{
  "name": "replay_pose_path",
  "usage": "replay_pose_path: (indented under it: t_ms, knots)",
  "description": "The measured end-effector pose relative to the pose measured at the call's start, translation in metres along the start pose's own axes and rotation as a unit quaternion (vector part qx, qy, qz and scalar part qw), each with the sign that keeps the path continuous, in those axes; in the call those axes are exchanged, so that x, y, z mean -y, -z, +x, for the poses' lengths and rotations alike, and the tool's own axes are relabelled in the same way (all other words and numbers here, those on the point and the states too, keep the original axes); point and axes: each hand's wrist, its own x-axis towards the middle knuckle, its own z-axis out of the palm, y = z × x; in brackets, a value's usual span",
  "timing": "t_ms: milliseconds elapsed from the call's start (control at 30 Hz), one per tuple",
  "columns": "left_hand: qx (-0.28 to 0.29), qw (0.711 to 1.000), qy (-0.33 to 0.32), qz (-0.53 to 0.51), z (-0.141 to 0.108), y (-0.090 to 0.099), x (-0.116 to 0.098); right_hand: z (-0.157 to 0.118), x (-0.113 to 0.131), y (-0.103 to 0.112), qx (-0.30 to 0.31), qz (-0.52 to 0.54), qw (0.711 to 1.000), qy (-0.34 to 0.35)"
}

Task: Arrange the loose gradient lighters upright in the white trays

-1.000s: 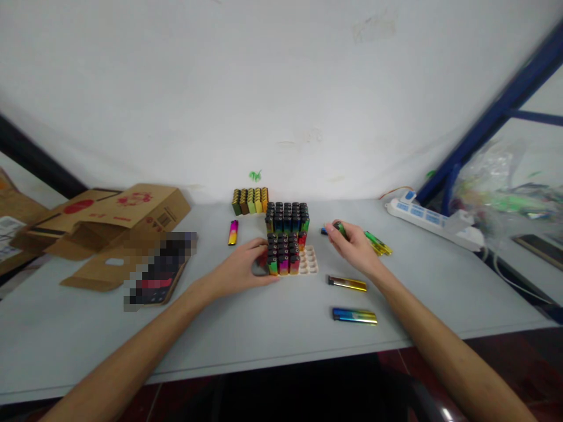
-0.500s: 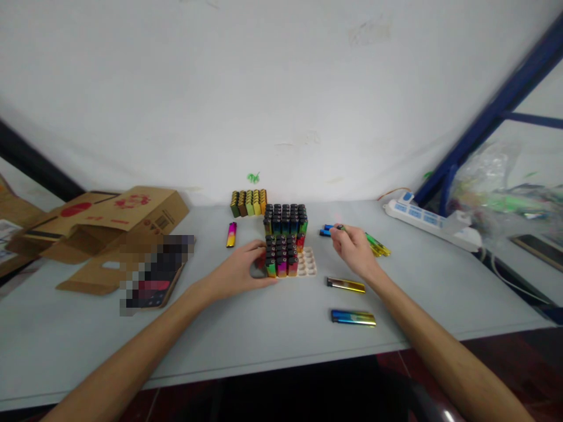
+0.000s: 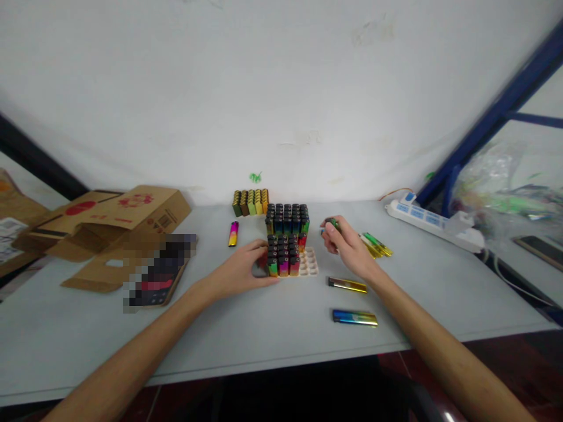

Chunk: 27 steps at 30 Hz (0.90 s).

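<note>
**One lighter held beside a part-filled tray**

Nearest on the grey table (image 3: 281, 328), right of centre, lies a blue-and-yellow lighter (image 3: 355, 317), with a brown-and-gold lighter (image 3: 347, 285) just beyond it, both flat.

At the centre sits the white tray (image 3: 308, 264), its left part packed with upright black-capped lighters (image 3: 284, 258). Bare pockets show on its right side, and a red lighter (image 3: 302, 242) stands toward the far end there. The person's left hand (image 3: 240, 268) is spread wide around the left side of this group, thumb at the near corner, seemingly steadying it.

To the right of the tray, the right hand (image 3: 348, 243) is narrowed in a pinch around a dark green lighter (image 3: 334, 223), clear of the pockets. More loose lighters (image 3: 377, 245) lie just right of that hand.

The step in hand looks like bringing a single lighter to the tray. Setting it into a bare pocket would call for a move left, the cap kept uppermost and the base lined up, while the left hand keeps the packed rows from tipping.

Farther back stand a block of dark-capped lighters (image 3: 287, 220) and, farther left by the wall (image 3: 281, 105), a gold-capped group (image 3: 250, 202).
</note>
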Motion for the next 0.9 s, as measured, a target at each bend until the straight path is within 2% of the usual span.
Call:
replay_pose_path:
  t_ms: [67, 167, 333, 467, 600, 900]
  knots:
    - [-0.003, 1.0, 0.003, 0.004, 0.0, 0.0, 0.0, 0.001, 0.002, -0.001, 0.027, 0.024, 0.999, 0.015]
    - [-0.003, 1.0, 0.006, 0.006, 0.001, 0.0, -0.001, 0.003, 0.004, -0.003, 0.041, -0.01, 0.998, 0.042]
    - [-0.002, 1.0, 0.004, 0.001, 0.001, 0.0, 0.001, 0.004, 0.001, -0.007, 0.037, 0.025, 0.999, 0.027]
    - [0.001, 1.0, 0.004, -0.004, 0.001, -0.001, 0.002, 0.003, -0.008, -0.012, 0.008, 0.052, 0.999, 0.007]
    - [-0.003, 1.0, 0.003, -0.007, 0.001, -0.001, 0.002, 0.002, -0.012, -0.016, -0.008, 0.045, 0.999, 0.022]
    - [0.0, 1.0, 0.002, -0.012, 0.0, -0.001, 0.002, 0.001, -0.007, -0.012, 0.02, -0.012, 0.997, 0.072]
